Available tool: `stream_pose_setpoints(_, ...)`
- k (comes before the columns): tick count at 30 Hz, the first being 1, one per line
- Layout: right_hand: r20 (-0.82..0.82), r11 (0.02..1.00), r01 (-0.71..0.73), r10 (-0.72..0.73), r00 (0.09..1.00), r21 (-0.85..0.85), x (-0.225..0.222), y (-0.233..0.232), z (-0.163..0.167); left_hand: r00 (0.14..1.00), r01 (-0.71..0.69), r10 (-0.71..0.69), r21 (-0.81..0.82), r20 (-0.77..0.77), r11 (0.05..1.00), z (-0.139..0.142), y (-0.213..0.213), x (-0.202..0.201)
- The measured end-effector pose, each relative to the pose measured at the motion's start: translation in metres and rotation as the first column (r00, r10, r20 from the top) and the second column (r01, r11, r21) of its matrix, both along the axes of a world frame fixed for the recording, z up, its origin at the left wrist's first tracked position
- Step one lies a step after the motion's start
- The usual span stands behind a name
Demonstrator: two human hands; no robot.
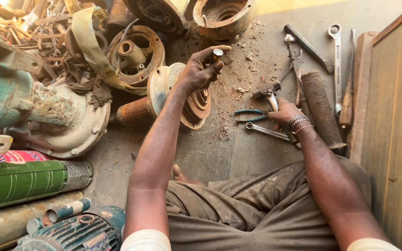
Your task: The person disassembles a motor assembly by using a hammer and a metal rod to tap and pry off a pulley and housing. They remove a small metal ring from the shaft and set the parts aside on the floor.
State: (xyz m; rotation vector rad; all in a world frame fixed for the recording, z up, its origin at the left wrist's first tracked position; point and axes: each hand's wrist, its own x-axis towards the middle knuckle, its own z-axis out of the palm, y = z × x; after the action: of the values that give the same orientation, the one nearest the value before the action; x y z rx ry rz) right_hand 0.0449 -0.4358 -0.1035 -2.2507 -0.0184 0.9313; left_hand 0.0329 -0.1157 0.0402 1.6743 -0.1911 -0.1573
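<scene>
Head view, floor: a bare concrete floor (219, 153), dusty and stained, strewn with rust flakes and grit between the hands.
Head view, right edge: a yellow-brown wooden panel (396, 130) runs along the right side, standing close beside the person's leg.
Head view, left edge: a teal pump housing (19, 102) with a flaking pale flange, a green ribbed cylinder (29, 181) with a perforated end, and a blue-green motor (75, 232) lie packed together.
Head view, top: rusty round castings (224, 16) and scrap metal crowd the far end of the floor.
Left hand: the left hand (201, 69) is raised above the floor, fingers curled, thumb and forefinger pinching a small metal pin (217, 55) held upright.
Beneath it: a rusty stepped pulley on a shaft (177, 95) lies on its side, just under the left hand.
Right hand: the right hand (282, 114), with metal bangles at the wrist, is wrapped tight around the handle of a hammer (267, 89), whose head points toward the left hand.
Near the right hand: pliers with blue-green grips (250, 115) and a spanner (266, 131) lie on the floor just beside it.
Further right: a dark ridged cylinder (322, 109), a ring spanner (337, 65) and a flat bar (308, 46) lie on the floor.
</scene>
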Motion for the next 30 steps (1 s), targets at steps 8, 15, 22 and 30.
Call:
stream_pose_setpoints(8, -0.120, 0.989, 0.095, -0.081, 0.989, 0.114, -0.003, 0.006, 0.013, 0.991, 0.079, -0.084, 0.049, 0.109, 0.996, -0.008, -0.002, -0.011)
stream_pose_setpoints(15, -0.220, 0.961, 0.193, -0.148, 0.964, 0.198, 0.002, 0.007, -0.005, 0.972, 0.136, -0.153, 0.104, 0.176, 0.985, -0.012, 0.000, -0.002)
stream_pose_setpoints(22, -0.225, 0.967, 0.191, -0.151, 0.963, 0.169, 0.005, 0.010, -0.012, 0.981, 0.147, -0.143, -0.019, 0.135, 0.989, -0.016, 0.011, -0.008)
stream_pose_setpoints(30, -0.262, 0.965, 0.214, -0.170, 0.950, 0.152, 0.005, 0.009, -0.011, 0.960, 0.228, -0.225, 0.004, 0.167, 0.974, -0.017, 0.008, -0.007)
